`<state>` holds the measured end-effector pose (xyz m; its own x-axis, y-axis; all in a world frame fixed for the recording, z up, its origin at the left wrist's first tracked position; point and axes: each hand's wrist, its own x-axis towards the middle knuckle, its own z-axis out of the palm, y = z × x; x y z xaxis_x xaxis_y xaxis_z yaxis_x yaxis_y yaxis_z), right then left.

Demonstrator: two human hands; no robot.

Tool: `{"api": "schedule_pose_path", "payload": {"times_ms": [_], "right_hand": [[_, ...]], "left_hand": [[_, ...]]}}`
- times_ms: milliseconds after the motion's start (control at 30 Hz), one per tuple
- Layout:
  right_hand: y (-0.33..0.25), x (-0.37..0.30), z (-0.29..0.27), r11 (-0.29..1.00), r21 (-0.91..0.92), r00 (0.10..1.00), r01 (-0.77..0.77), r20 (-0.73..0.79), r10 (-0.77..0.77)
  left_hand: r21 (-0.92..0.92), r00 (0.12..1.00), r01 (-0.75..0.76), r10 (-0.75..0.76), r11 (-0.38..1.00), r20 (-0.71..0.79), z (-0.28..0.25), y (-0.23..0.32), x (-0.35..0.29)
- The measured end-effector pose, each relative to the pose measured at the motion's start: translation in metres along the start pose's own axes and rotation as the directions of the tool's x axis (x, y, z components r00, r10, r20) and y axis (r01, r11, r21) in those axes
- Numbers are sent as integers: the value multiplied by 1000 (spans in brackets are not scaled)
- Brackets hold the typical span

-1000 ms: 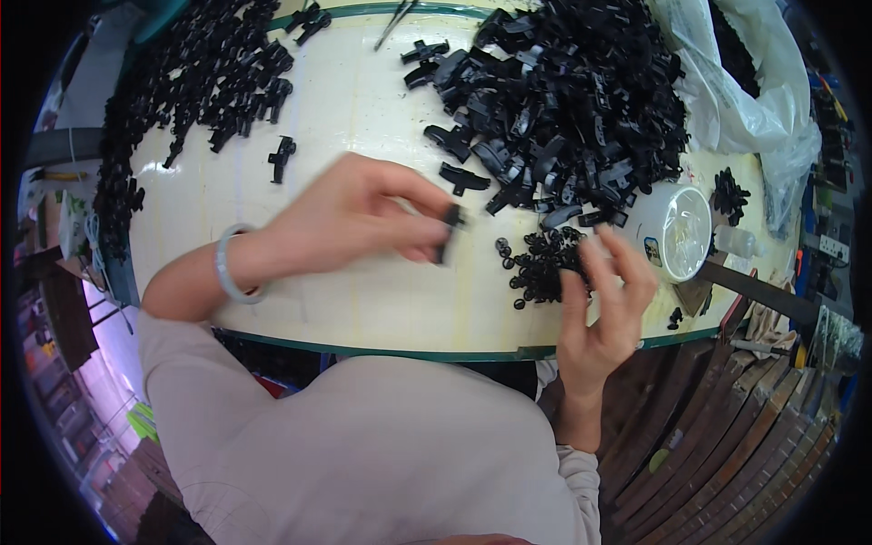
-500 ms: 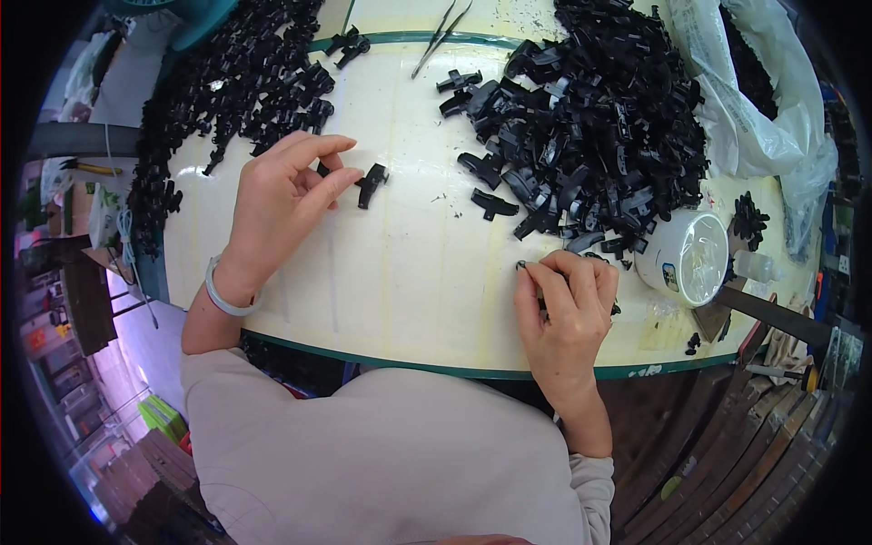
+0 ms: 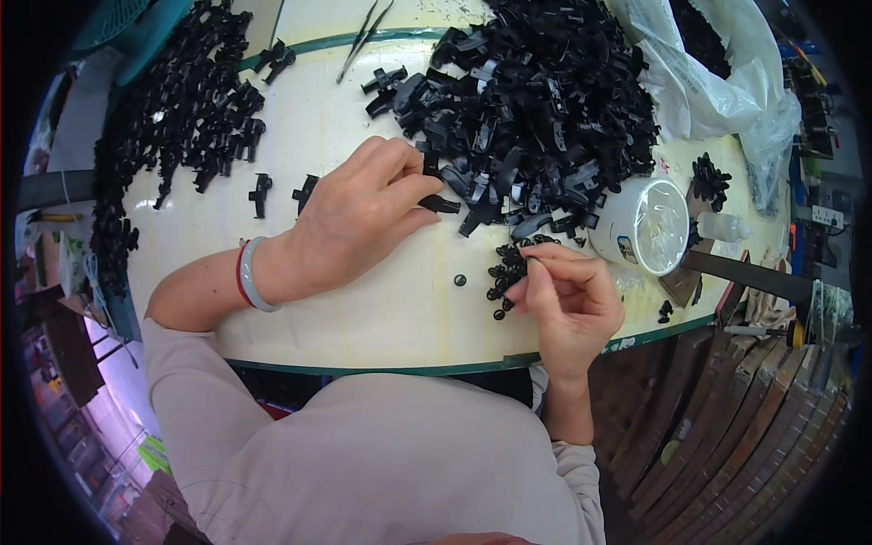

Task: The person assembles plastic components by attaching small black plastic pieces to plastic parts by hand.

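Observation:
My left hand [image 3: 368, 213] reaches across to the near left edge of a big heap of black plastic parts [image 3: 554, 109]. Its thumb and fingertips close on the end of one curved black plastic part [image 3: 442, 204]. My right hand [image 3: 577, 304] is over a cluster of small round black pieces [image 3: 502, 280], thumb and index pinched together; what they hold, if anything, is too small to tell. A single round black piece [image 3: 460, 281] lies left of the cluster. Beside my left forearm rest a black part [image 3: 260, 195] and another one [image 3: 304, 193], partly covered by my hand.
More black parts [image 3: 195, 118] spread over the table's far left. Tweezers [image 3: 365, 41] lie at the back. Right of the heap stand a white tub [image 3: 649, 227], a plastic bag [image 3: 690, 82] and a small clear bottle [image 3: 724, 226]. A dark metal bar [image 3: 749, 275] juts in from the right.
My left hand has moved right, from the parts at left to the heap's edge, leaving parts behind on the table. My right hand has turned, uncovering the small round pieces. The view has shifted.

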<state>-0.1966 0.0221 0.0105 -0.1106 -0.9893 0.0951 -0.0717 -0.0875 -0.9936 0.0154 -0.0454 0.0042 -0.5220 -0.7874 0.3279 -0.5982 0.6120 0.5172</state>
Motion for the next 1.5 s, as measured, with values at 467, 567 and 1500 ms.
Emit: {"api": "schedule_pose_path", "payload": {"times_ms": [467,567,1500], "right_hand": [[-2,1,-16,825,441,936,-353,153,318],[0,0,-14,778,522,936,-349,155,316],[-32,41,-83,101,-910,768,401,274,-579]], "left_hand": [[-144,996,83,-80,986,30,2,-1,0],[-79,999,-29,28,996,-19,2,-3,-1],[-741,807,588,-285,323,517,-6,16,0]]}}
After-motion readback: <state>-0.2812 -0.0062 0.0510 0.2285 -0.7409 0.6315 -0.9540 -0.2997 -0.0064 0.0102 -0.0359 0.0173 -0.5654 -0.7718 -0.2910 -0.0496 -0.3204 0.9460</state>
